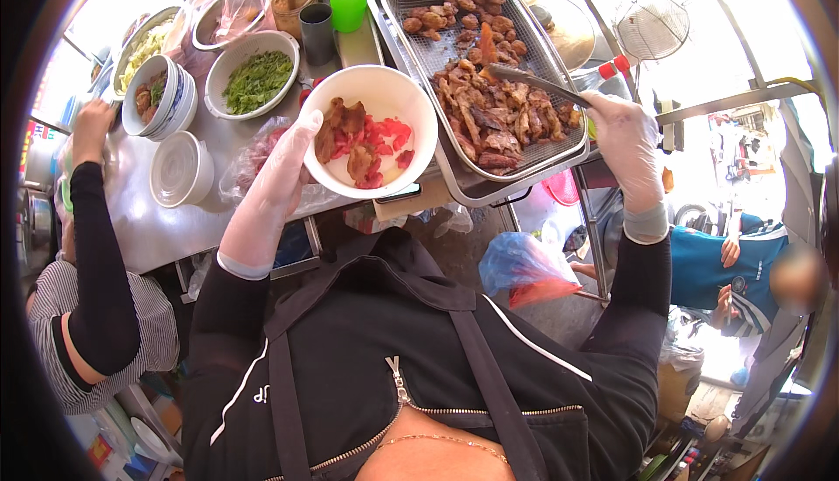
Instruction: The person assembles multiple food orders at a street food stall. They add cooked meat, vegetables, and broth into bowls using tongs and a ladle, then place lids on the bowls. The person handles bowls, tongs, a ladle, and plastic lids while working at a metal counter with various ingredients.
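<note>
My left hand (278, 188), in a clear glove, is closed on the rim of a white bowl (423, 136). Browned meat pieces (350, 120) and thin red slices (384, 133) lie inside it. On the right, my gloved right hand (622, 127) grips metal tongs (542, 85), whose far end reaches over the meat in the tray. That rectangular metal tray (577, 151) has a mesh liner and sits right of the bowl. Sliced browned meat (498, 123) fills its near part; round brown pieces (476, 11) lie at the far end. The tongs' tips are partly lost against the meat.
Chopped greens fill a white bowl (212, 101) at the back left, near stacked bowls (181, 118) and a lidded tub (182, 169). Green (350, 2) and dark cups (316, 34) stand behind my bowl. A co-worker's arm (92, 219) reaches in at left; another person (730, 262) is at right.
</note>
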`<action>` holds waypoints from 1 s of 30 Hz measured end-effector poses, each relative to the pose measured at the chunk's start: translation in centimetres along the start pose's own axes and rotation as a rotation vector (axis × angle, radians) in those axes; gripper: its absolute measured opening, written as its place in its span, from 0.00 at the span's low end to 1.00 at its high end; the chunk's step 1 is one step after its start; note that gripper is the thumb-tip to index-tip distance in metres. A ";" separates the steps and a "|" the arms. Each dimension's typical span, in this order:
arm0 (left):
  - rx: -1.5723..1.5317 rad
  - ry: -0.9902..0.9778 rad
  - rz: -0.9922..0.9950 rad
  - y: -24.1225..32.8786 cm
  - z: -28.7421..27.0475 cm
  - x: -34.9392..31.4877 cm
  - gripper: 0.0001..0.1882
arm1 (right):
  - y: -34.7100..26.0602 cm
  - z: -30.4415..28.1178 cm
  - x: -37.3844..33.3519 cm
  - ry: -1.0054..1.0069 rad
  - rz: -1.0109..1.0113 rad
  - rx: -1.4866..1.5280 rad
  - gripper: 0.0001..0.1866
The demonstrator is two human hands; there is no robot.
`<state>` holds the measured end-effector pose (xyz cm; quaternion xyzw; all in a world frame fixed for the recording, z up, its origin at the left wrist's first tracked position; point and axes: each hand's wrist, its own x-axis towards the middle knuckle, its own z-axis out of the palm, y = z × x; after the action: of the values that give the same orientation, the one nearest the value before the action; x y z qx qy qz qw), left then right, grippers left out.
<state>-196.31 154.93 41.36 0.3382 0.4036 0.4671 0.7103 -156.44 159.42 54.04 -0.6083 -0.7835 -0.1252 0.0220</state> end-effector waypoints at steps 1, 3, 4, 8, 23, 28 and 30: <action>0.007 0.003 0.011 0.2 0.4 -0.2 0.34 | 0.3 -0.4 -0.1 0.009 0.018 0.084 0.12; 0.023 0.031 0.023 0.2 1.1 0.0 0.34 | 1.1 -1.1 -0.4 0.024 0.055 0.251 0.12; 0.035 0.052 0.031 0.3 1.4 0.1 0.34 | 1.1 -1.3 -0.5 0.007 0.077 0.466 0.12; 0.085 0.077 0.045 0.3 1.5 0.1 0.34 | -3.2 -3.6 -0.8 -0.231 0.020 0.823 0.13; 0.008 -0.036 -0.007 -0.1 0.9 -0.1 0.33 | -2.6 -3.9 0.9 0.106 -0.007 0.343 0.15; 0.039 0.005 0.062 -0.5 -0.1 -0.4 0.33 | 2.0 -0.6 2.8 -0.032 0.124 -0.143 0.12; 0.063 0.009 0.095 -0.6 -0.2 -0.3 0.33 | 3.1 2.0 3.3 -0.016 0.041 -0.135 0.12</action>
<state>-196.35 154.44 40.81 0.3770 0.4048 0.4888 0.6747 -154.04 163.72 53.21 -0.6255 -0.7606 -0.1725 -0.0230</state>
